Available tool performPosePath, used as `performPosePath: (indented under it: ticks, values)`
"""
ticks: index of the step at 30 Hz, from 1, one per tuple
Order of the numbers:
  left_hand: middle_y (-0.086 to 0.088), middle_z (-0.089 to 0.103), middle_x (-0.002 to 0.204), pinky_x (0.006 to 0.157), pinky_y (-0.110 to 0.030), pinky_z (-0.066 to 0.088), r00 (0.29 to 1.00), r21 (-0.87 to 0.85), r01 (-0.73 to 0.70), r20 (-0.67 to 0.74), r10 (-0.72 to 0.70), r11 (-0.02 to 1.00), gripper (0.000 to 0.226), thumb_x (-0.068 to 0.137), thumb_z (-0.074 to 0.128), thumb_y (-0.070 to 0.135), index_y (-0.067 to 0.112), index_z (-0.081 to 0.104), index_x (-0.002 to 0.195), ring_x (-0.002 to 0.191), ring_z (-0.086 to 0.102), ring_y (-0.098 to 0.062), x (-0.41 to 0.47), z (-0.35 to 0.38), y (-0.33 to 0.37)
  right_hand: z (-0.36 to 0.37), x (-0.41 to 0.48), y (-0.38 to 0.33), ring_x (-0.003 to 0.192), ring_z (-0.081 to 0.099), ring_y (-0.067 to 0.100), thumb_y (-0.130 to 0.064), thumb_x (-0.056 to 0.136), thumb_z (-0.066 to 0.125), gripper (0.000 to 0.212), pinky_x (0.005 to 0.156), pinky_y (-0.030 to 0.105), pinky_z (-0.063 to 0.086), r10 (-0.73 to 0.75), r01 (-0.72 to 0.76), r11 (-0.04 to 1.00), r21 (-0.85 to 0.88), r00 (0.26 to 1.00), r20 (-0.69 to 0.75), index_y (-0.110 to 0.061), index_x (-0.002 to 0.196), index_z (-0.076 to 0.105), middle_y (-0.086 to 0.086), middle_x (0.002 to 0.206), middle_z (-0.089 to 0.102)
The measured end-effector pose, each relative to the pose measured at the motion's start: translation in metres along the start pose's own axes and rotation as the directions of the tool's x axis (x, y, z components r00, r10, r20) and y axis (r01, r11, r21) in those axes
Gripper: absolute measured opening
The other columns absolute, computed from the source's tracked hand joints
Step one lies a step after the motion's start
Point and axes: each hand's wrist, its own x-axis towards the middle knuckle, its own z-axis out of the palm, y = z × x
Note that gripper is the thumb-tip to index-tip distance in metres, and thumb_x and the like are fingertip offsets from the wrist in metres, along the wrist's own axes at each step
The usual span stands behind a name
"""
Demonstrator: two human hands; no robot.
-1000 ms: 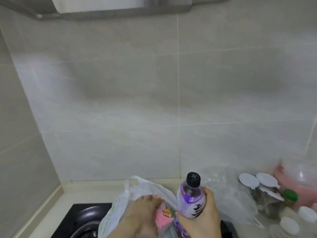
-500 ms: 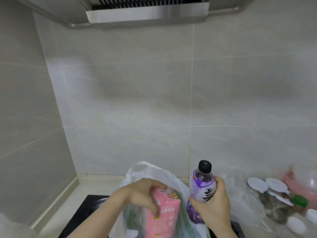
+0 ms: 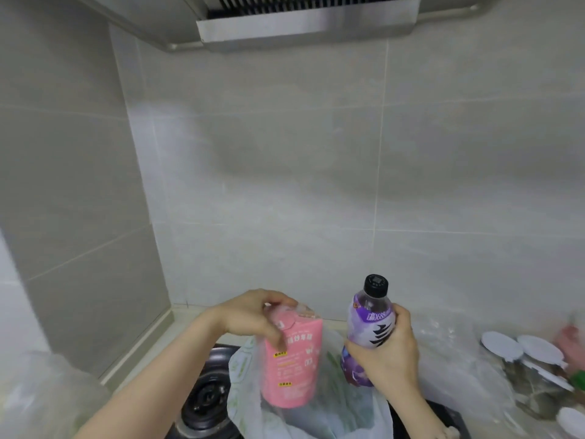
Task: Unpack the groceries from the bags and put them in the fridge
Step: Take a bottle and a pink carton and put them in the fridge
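Carton: had risen since half a second before, from half sunk in the bag to almost clear of its mouth; pink, near upright, its top leaning slightly left.
Bottle: had also come up a little, and the view had tipped to show more of the hood.
Left hand: gripped the carton from above, fingers and thumb curled round its top end, wrist bent down over it.
Right hand: was wrapped tight round the bottle's middle, over the purple label; black cap upward, bottle upright.
Gap: carton and bottle were held side by side, near each other but apart, the bottle on the right and slightly higher.
Bag: white and thin with green print, mouth open right under both items; it sat on the hob, midway along the worktop.
Hob: black, one burner showing just left of the bag.
Worktop: pale, its back edge meeting the tiled wall in the left corner.
Clear bag: crumpled, just right of the white bag.
Jars: white-lidded, grouped at the worktop's right end; contents too blurred to tell.
Hood: steel, overhead at the upper edge.
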Motion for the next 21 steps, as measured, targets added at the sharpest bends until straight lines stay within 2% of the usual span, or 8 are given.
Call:
performPosePath:
  ticks: [4, 7, 10, 13, 17, 21]
  values:
    - [0.011, 0.056, 0.116, 0.076, -0.006, 0.044, 0.966, -0.025, 0.043, -0.255, -0.048, 0.999, 0.099, 0.028, 0.068, 0.043, 0.028, 0.054, 0.125, 0.102, 0.056, -0.007, -0.028, -0.012, -0.004, 0.016, -0.003, -0.013, 0.083, 0.055, 0.022, -0.010, 0.053, 0.085, 0.072, 0.069, 0.026, 0.040, -0.027, 0.026, 1.000, 0.015, 0.998, 0.060, -0.026, 0.109, 0.042, 0.003, 0.102, 0.060]
    - [0.005, 0.058, 0.121, 0.078, -0.013, 0.045, 0.908, -0.067, 0.085, -0.407, -0.104, 0.994, 0.101, 0.027, 0.067, 0.042, 0.025, 0.056, 0.126, 0.102, 0.058, -0.010, -0.046, -0.017, -0.013, 0.033, -0.004, -0.025, 0.082, 0.054, 0.021, -0.010, 0.053, 0.085, 0.072, 0.068, 0.025, 0.039, -0.051, 0.048, 0.999, 0.024, 0.988, 0.148, -0.021, 0.113, 0.046, 0.003, 0.103, 0.061]
    - [0.006, 0.058, 0.119, 0.070, -0.009, 0.042, 0.827, -0.127, 0.132, -0.532, -0.180, 0.983, 0.095, 0.031, 0.071, 0.038, 0.028, 0.057, 0.124, 0.098, 0.058, -0.009, -0.067, -0.023, -0.021, 0.053, -0.002, -0.042, 0.084, 0.055, 0.018, -0.012, 0.052, 0.085, 0.076, 0.071, 0.025, 0.041, -0.101, 0.094, 0.995, 0.040, 0.965, 0.244, -0.022, 0.117, 0.047, 0.000, 0.104, 0.060]
    - [0.007, 0.058, 0.113, 0.069, -0.013, 0.040, 0.685, -0.179, 0.173, -0.685, -0.248, 0.969, 0.088, 0.035, 0.069, 0.040, 0.033, 0.058, 0.122, 0.097, 0.056, -0.011, -0.097, -0.022, -0.028, 0.075, -0.003, -0.064, 0.085, 0.056, 0.018, -0.016, 0.051, 0.087, 0.078, 0.072, 0.026, 0.042, -0.174, 0.158, 0.985, 0.075, 0.929, 0.327, -0.021, 0.118, 0.047, -0.001, 0.101, 0.060]
    - [0.005, 0.060, 0.112, 0.077, -0.023, 0.050, 0.464, -0.290, 0.261, -0.799, -0.383, 0.921, 0.088, 0.033, 0.068, 0.045, 0.037, 0.059, 0.120, 0.095, 0.060, -0.013, -0.151, -0.021, -0.041, 0.111, -0.027, -0.095, 0.086, 0.055, 0.018, -0.018, 0.051, 0.089, 0.078, 0.075, 0.029, 0.046, -0.246, 0.186, 0.967, 0.177, 0.866, 0.435, -0.021, 0.118, 0.048, -0.004, 0.099, 0.057]
    - [0.006, 0.064, 0.108, 0.061, -0.012, 0.043, 0.276, -0.386, 0.320, -0.836, -0.475, 0.865, 0.080, 0.039, 0.071, 0.038, 0.033, 0.062, 0.118, 0.087, 0.061, -0.007, -0.220, -0.024, -0.047, 0.143, -0.074, -0.122, 0.086, 0.058, 0.018, -0.018, 0.051, 0.089, 0.076, 0.078, 0.033, 0.050, -0.311, 0.167, 0.941, 0.293, 0.768, 0.560, -0.023, 0.115, 0.049, -0.008, 0.095, 0.057]
